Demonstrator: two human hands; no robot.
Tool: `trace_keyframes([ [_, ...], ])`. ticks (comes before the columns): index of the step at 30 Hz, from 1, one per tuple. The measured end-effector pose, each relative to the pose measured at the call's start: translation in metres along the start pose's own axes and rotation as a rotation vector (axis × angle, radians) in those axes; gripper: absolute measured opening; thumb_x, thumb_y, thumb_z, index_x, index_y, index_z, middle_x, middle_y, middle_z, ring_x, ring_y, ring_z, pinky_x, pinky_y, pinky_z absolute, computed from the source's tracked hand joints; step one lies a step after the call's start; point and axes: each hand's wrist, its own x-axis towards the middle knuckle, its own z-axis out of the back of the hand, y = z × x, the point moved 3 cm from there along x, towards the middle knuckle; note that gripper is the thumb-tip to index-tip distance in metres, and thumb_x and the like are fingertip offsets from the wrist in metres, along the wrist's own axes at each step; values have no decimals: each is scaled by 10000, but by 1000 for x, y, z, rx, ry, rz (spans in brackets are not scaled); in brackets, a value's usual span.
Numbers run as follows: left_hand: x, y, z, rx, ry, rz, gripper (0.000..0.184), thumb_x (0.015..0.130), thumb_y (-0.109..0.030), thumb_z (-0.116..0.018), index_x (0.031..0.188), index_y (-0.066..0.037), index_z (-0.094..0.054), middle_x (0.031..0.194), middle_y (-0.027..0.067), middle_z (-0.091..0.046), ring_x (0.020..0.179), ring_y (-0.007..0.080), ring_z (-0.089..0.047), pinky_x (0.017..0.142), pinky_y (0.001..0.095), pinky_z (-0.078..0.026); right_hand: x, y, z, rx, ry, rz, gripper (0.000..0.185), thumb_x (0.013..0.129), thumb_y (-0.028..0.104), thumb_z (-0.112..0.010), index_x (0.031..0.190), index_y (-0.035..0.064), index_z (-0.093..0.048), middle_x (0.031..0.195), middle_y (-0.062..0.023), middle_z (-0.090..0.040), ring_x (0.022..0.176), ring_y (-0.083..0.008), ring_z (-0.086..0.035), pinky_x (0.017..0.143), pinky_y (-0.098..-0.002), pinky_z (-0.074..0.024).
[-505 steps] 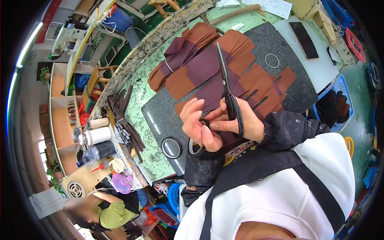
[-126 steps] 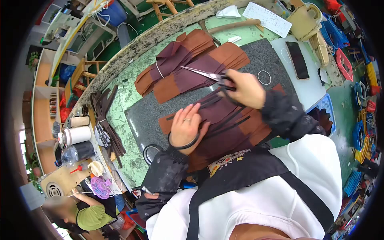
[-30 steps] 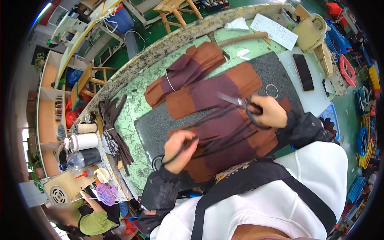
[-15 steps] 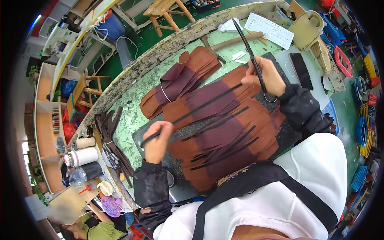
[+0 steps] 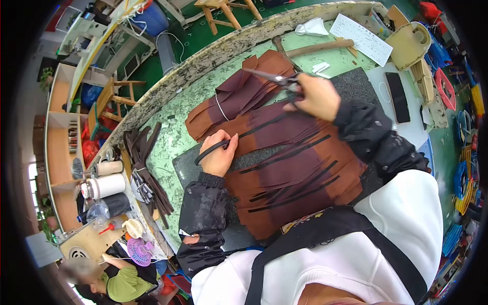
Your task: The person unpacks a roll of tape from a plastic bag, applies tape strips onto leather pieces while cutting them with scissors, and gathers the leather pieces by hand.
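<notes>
White thermos (image 5: 104,186): lies on its side at the far left, well apart from the work.
Dark strips (image 5: 138,152): gathered and tied in a bunch along the left of the green desk (image 5: 170,134), off the slab, probably so they do not tangle with the brown pieces.
Tied bundle (image 5: 239,99): a white band (image 5: 221,107) circles its waist, seemingly to hold the layers together; it lies beyond the middle stack.
Left grip (image 5: 218,162): fingers curled around the black tape roll (image 5: 209,148), a hold that looks meant to steady it while the strip is drawn straight.
Black tape strip (image 5: 264,126): runs from the left fingers up toward the right thumb, over the middle stack; whether it touches the leather-like surface, I cannot tell.
Middle stack (image 5: 282,133): brown-ended with a purple middle, fanned in layers under both forearms' reach, so the strip can cross it lengthwise.
Lower pieces (image 5: 290,175): spread nearest the body, several black strips (image 5: 325,183) lying along them, apparently arranged so each piece shows an edge.
Right grip (image 5: 317,96): closed around the handles of the scissors (image 5: 264,76), whose blurred blades point left, over the tied bundle and clear of the strip.
Hammer (image 5: 320,48): laid at the far edge, likely out of the way.
Dark slab (image 5: 358,84): underlies the pieces, presumably as a firm, flat surface.
Phone (image 5: 397,96): rests on a pale board to the right, beyond the sleeve.
</notes>
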Motion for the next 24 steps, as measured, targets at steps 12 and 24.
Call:
trace_keyframes([
  [12, 6, 22, 11, -220, 248, 285, 306, 803, -345, -542, 713, -65, -625, 664, 36, -642, 639, 242, -576, 606, 325, -448, -20, 3, 14, 36, 24, 47, 407, 728, 391, -732, 776, 38, -534, 697, -104, -591, 613, -295, -591, 613, -376, -491],
  [24, 3, 30, 7, -283, 311, 321, 251, 795, -277, -525, 730, -59, -630, 702, 24, -660, 664, 233, -588, 646, 327, -465, -78, 53, -73, 1189, 1251, -466, 733, 827, 724, -417, 776, 3, -533, 617, -55, -517, 464, -164, -481, 462, -299, -453],
])
